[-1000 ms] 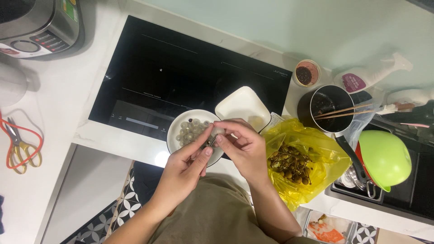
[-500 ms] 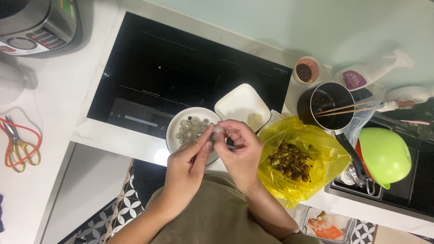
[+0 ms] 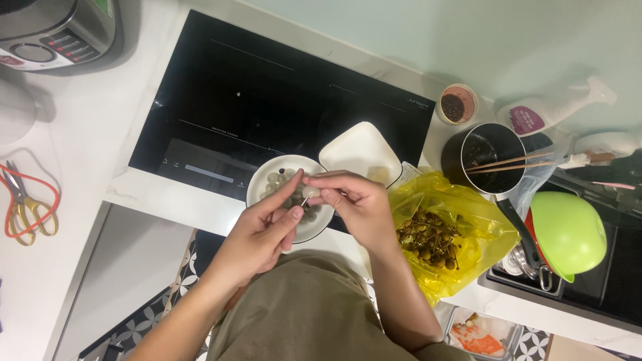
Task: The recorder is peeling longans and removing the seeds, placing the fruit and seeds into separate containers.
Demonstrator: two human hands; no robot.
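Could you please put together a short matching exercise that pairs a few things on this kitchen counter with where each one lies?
Things:
1. scissors
2. chopsticks
3. yellow bag
4. small pale fruit

Places:
A. laid across the black pot
B. held over the round white bowl, between the left hand and the right hand
C. at the far left edge of the counter
D. lying open to the right of the hands, with dark fruit scraps inside

Pairs: 1-C, 2-A, 3-D, 4-B
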